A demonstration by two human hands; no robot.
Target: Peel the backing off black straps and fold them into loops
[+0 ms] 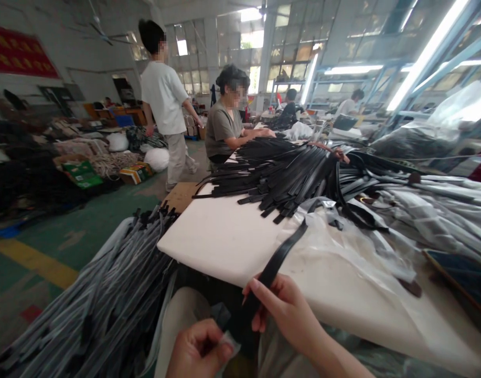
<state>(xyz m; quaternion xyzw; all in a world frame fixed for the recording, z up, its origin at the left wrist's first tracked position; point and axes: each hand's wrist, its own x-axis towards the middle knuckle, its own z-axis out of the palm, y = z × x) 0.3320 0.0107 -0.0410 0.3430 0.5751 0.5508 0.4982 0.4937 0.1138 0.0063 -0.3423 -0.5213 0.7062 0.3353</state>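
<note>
A single black strap (281, 257) is being handled at the near edge of the table (220, 236), and the step in hand appears to be the drawing of one strap off the work surface toward the lap. The right hand (287, 310) is closed around the strap's lower end, thumb on top and fingers curled beneath, while the left hand (199, 349) is clenched low in the frame on a small pale scrap of clear wrapping (228, 341); whether the strap's tip is also pinched there cannot be told. The strap is seen as a long, flat, narrow band, matte black, running up and to the right from the right hand across crumpled clear plastic sheeting (354, 252) toward the big heap of black straps (287, 173) fanned out mid-table. Its far end is lost under the plastic. The next move is judged to call for a steady pull along the strap's length so it is freed without dragging the sheeting, and for the left hand's grip to be shifted if the wrapping is to be brought together with the strap. To the left, bundles of straps in clear sleeves (106, 299) are piled beside the table. Farther along the table a seated person (224, 126) is bent over the same heap, and another person (165, 100) is walking past behind.
</note>
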